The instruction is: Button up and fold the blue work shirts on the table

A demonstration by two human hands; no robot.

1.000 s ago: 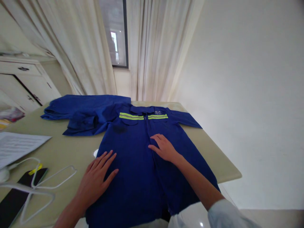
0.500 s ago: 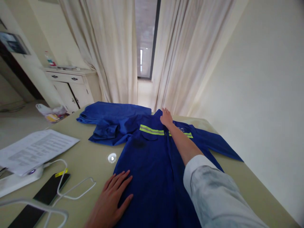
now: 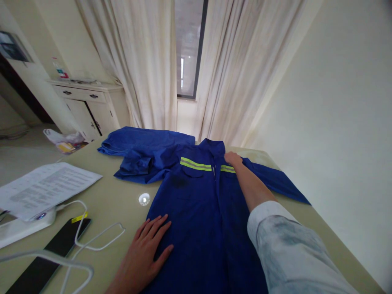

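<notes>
A blue work shirt (image 3: 199, 212) with a yellow-green reflective stripe (image 3: 196, 164) across the chest lies face up on the beige table (image 3: 107, 196). My left hand (image 3: 143, 251) lies flat with fingers spread on the shirt's lower left side. My right hand (image 3: 233, 158) reaches far up to the right of the collar, resting on the shoulder area by the stripe; its fingers are curled down into the cloth and mostly hidden.
A second blue garment (image 3: 143, 145) lies bunched at the table's far left. Papers (image 3: 45, 188), a black phone (image 3: 43, 265), a white hanger (image 3: 88, 241) and a small white round thing (image 3: 144, 199) sit at the left. Curtains, a window and a white cabinet (image 3: 88, 106) stand behind.
My right hand went from the shirt's middle up to the collar, then shifted right to the shoulder. The collar now stands more upright. My left hand stayed flat on the shirt.
</notes>
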